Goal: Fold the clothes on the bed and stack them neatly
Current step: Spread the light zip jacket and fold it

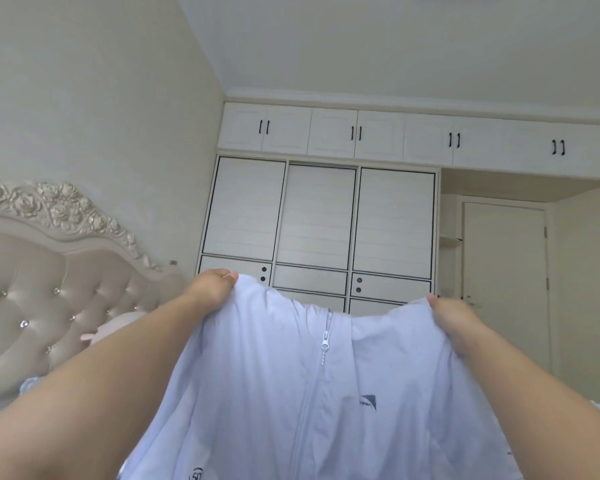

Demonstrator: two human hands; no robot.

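I hold a thin, pale lavender-blue zip-front jacket (291, 393) up in front of me, spread wide between my two hands and well clear of the bed, which lies out of sight below. My left hand (212, 285) pinches one top corner, fingers curled over the cloth; my right hand (454, 323) grips the other corner the same way. The fabric looks light, smooth and slightly crinkled, sagging in a shallow curve between my grips, with a white zip (325, 341) running down the middle and a small dark printed logo (368, 402) beside it. I judge this the spreading step before the first fold: next I should lay it flat and straight. Beyond, to my left, stands a cream tufted headboard (32, 306) with carved roses; farther off, a white panelled wardrobe (319, 216) with black handles.
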